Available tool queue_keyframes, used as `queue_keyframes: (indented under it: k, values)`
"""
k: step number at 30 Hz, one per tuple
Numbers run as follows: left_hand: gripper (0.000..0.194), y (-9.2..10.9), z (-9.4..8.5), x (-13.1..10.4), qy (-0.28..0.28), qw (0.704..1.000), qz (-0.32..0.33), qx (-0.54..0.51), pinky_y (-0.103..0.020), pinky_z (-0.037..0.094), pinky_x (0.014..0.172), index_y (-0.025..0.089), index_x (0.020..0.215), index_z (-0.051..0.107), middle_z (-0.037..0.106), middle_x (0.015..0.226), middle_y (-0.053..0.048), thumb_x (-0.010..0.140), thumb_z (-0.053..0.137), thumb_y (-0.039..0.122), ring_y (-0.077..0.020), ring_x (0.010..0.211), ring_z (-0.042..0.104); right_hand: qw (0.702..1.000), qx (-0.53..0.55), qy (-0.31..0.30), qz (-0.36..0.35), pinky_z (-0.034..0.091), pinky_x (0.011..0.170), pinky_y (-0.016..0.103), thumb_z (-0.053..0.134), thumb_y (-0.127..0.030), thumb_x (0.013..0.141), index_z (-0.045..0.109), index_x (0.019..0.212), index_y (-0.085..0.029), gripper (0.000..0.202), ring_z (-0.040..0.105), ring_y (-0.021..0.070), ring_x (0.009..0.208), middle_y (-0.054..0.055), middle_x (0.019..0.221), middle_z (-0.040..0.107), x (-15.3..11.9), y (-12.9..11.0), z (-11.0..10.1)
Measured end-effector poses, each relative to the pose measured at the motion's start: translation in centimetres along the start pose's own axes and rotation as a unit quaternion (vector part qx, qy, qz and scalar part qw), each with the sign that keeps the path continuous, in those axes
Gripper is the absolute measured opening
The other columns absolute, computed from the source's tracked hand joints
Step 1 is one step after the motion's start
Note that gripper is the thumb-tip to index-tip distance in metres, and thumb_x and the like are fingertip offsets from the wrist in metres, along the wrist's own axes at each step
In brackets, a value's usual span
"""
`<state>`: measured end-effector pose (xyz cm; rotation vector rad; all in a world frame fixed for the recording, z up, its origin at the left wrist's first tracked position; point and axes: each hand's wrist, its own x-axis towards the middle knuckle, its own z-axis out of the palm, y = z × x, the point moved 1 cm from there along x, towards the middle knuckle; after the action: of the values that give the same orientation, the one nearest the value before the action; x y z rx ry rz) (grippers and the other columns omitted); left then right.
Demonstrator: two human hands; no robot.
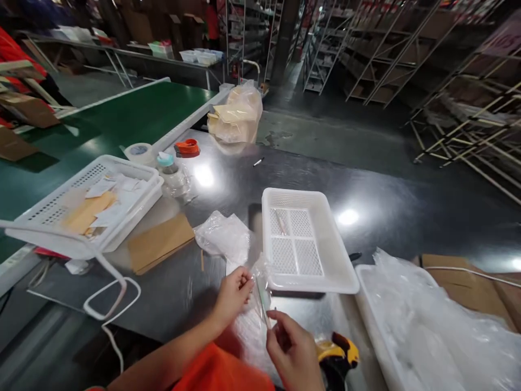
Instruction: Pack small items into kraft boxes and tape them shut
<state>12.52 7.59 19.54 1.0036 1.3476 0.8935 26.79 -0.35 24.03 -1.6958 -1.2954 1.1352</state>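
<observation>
In front of me, my left hand pinches the edge of a small clear plastic bag. My right hand grips the lower end of a slim, pale, stick-like item between thumb and finger. That item lies along the bag; whether it is inside or against it I cannot tell. Just beyond the hands stands a white plastic basket with a mesh bottom and a thin packaged item in it. A crumpled clear bag with white contents lies beyond my left hand.
On the left are a white basket of papers, brown envelopes, tape rolls and an orange tape dispenser. A yellow-black scanner-like device and a bin of clear bags are at right. A green conveyor runs behind.
</observation>
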Motion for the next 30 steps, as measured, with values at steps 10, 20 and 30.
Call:
queue_keyframes:
  k: [10, 20, 30]
  values:
    - [0.020, 0.5, 0.4, -2.7, -0.020, 0.987, 0.121, 0.107, -0.022, 0.032, 0.052, 0.020, 0.067, 0.047, 0.044, 0.054, 0.006, 0.081, 0.052, 0.033, -0.0107, 0.052, 0.044, 0.997, -0.044, 0.062, -0.013, 0.034, 0.046, 0.026, 0.060, -0.034, 0.071, 0.071, 0.079, -0.021, 0.019, 0.046, 0.0139, 0.044, -0.002, 0.050, 0.053, -2.8, -0.1, -0.6]
    - [0.021, 0.0, 0.4, -6.0, -0.177, 0.969, 0.125, 0.116, -0.022, 0.031, 0.054, 0.019, 0.070, 0.050, 0.047, 0.057, 0.005, 0.086, 0.050, 0.033, -0.0107, 0.054, 0.044, 0.998, 0.054, 0.024, 0.034, 0.041, 0.055, 0.027, 0.054, -0.049, 0.079, 0.058, 0.077, -0.021, 0.028, 0.053, 0.0167, 0.055, 0.000, 0.060, 0.059, 0.7, 2.1, 1.1]
    - [0.041, 2.2, -1.8, -4.7, -0.151, 0.986, -0.023, -0.066, -0.017, 0.032, 0.040, 0.020, 0.070, 0.046, 0.045, 0.054, 0.009, 0.068, 0.065, 0.056, -0.0052, 0.042, 0.038, 0.943, 0.266, 0.063, 0.192, 0.036, 0.040, 0.022, 0.077, -0.052, 0.053, 0.055, 0.088, -0.021, 0.051, 0.048, 0.0111, 0.048, -0.003, 0.068, 0.056, 1.2, 5.3, 4.0]
